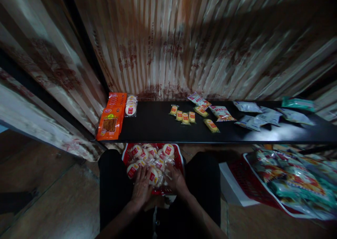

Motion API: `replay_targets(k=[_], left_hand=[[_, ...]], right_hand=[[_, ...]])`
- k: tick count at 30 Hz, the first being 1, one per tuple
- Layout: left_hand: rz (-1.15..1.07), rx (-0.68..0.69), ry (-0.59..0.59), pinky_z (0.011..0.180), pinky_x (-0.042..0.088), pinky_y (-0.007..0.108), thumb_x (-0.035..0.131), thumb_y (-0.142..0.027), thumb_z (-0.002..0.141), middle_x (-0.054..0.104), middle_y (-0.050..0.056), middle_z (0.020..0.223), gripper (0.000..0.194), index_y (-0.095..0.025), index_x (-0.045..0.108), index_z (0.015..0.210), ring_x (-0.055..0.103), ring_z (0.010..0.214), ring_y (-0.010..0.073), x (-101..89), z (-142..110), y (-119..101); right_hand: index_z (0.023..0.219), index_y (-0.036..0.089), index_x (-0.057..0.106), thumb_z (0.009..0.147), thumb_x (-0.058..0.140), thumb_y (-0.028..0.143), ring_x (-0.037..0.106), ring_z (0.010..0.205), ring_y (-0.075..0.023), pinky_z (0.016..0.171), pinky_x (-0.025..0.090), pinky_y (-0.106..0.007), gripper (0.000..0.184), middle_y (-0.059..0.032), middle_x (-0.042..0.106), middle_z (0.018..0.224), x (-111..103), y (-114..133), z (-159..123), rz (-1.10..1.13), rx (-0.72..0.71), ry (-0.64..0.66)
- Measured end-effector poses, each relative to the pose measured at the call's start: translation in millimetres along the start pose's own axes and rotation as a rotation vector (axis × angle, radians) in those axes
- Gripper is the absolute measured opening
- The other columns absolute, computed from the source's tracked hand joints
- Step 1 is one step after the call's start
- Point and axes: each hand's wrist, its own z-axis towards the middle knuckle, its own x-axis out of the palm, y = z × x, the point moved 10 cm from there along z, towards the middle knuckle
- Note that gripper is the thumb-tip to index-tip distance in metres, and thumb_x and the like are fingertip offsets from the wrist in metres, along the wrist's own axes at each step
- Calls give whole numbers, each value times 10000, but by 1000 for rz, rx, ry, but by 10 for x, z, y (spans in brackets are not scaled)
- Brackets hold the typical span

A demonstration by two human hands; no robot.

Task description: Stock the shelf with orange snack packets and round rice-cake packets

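While your left hand point(142, 184) rests, fingers extended, on wrapped round crackers point(159, 163) at the near left of the red basket point(181, 158), your right hand point(175, 178) curls over those at its near right; whether either grasps one I cannot tell. Beyond the basket's far left corner, another cracker packet point(131, 108) sits on the black shelf point(154, 125).

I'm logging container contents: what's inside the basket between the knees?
Wrapped white rounds, several red-labelled, partly covered by the left hand and right hand; whatever lies beneath is hidden.
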Motion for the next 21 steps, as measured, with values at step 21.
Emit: replay_targets(k=[21], left_hand=[[-41,-77,-139,1124,174,496,489,-202,754,278,74,1501,643,-199,365,1385,122,1401,302,56,56,185]], right_hand=[[1352,182,391,741,564,259,630,979,-257,886,468,-374,639,-140,605,1125,162,-372,-65,-41,300,44]])
